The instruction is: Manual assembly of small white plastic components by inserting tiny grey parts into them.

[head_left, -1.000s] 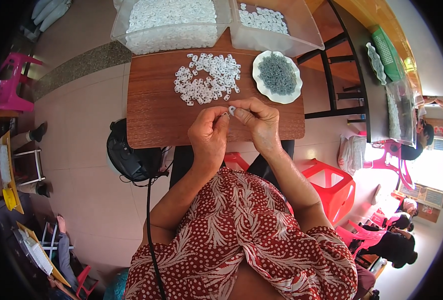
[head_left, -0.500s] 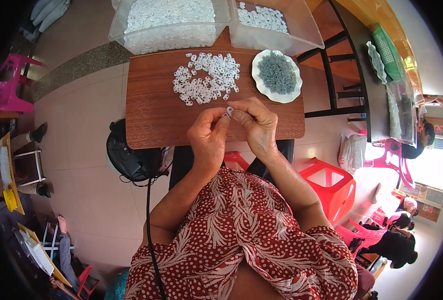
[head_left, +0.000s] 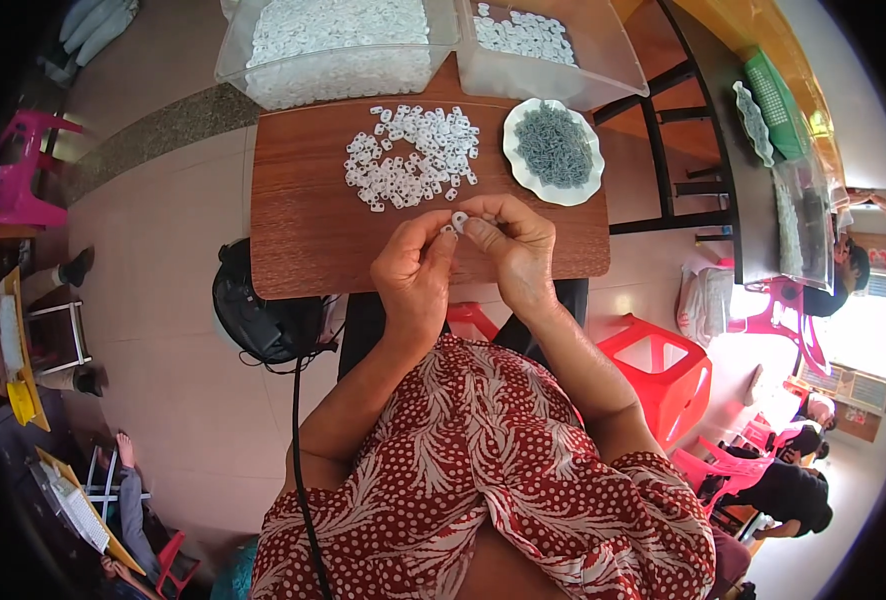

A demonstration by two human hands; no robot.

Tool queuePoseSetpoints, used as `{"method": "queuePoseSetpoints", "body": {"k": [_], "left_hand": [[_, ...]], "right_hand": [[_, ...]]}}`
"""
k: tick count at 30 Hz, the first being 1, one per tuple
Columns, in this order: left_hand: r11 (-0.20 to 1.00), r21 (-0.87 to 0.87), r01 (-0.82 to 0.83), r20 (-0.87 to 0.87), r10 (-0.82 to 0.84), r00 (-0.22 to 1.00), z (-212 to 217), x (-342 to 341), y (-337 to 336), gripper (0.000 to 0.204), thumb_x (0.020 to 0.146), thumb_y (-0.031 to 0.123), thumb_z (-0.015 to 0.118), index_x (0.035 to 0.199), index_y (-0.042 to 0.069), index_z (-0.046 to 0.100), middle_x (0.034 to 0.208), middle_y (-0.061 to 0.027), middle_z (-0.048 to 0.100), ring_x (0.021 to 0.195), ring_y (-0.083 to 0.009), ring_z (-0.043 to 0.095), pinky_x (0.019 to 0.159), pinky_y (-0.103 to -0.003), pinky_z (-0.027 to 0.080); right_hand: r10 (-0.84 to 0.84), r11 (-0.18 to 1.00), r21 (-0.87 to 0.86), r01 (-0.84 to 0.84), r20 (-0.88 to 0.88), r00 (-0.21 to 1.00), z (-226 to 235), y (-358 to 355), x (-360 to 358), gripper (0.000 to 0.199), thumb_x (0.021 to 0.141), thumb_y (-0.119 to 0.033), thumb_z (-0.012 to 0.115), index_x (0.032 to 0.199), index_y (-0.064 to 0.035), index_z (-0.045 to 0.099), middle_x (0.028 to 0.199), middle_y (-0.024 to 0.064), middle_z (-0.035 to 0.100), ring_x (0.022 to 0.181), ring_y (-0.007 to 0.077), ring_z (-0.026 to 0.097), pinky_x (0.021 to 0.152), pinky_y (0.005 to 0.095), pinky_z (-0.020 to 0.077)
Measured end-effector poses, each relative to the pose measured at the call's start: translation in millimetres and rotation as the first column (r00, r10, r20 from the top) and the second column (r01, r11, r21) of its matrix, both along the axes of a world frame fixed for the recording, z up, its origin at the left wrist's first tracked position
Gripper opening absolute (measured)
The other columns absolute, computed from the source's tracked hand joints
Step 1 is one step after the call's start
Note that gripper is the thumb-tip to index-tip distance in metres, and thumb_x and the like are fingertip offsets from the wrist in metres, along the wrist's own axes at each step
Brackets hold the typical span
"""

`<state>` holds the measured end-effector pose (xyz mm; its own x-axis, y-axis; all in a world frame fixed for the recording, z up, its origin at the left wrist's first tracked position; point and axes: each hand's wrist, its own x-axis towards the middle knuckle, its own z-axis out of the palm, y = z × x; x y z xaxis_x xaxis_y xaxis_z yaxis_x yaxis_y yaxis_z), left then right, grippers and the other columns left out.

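Both hands meet over the near half of the brown wooden table (head_left: 298, 235). A small white plastic piece with a hole (head_left: 460, 219) sits between their fingertips. My right hand (head_left: 521, 258) pinches it between thumb and forefinger. Close against it, my left hand (head_left: 409, 278) has thumb and forefinger pressed together on a small whitish piece, mostly covered by the fingers. Just beyond the hands lies a loose pile of white plastic pieces with holes (head_left: 403, 180). To its right, small grey pieces (head_left: 555, 148) fill a white scalloped plate (head_left: 512, 145).
Two clear plastic bins stand at the table's far edge, the left bin (head_left: 338, 88) heaped with white pieces, the right bin (head_left: 563, 85) holding fewer. A black bag (head_left: 253, 300) is left of the table. Red stool (head_left: 658, 375) at right; other people sit farther off.
The fingertips have shifted slightly, and the white piece with the hole shows more fully between them. The pile and the plate look the same.
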<state>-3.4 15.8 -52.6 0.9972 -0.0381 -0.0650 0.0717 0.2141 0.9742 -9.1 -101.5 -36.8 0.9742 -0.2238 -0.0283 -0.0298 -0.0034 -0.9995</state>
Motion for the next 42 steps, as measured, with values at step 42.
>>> {"method": "queuePoseSetpoints", "body": {"k": [42], "left_hand": [[0.964, -0.216, 0.154, -0.290, -0.214, 0.933, 1.8, 14.3, 5.8, 0.005, 0.085, 0.005, 0.057, 0.089, 0.002, 0.057, 0.074, -0.0027, 0.058, 0.056, -0.0065, 0.052, 0.047, -0.019, 0.043]], "right_hand": [[-0.126, 0.992, 0.023, 0.126, -0.010, 0.992, -5.3, 3.1, 1.2, 0.011, 0.082, 0.004, 0.059, 0.092, 0.0016, 0.063, 0.085, 0.0017, 0.063, 0.074, 0.0047, 0.052, 0.067, 0.0189, 0.0421]]}}
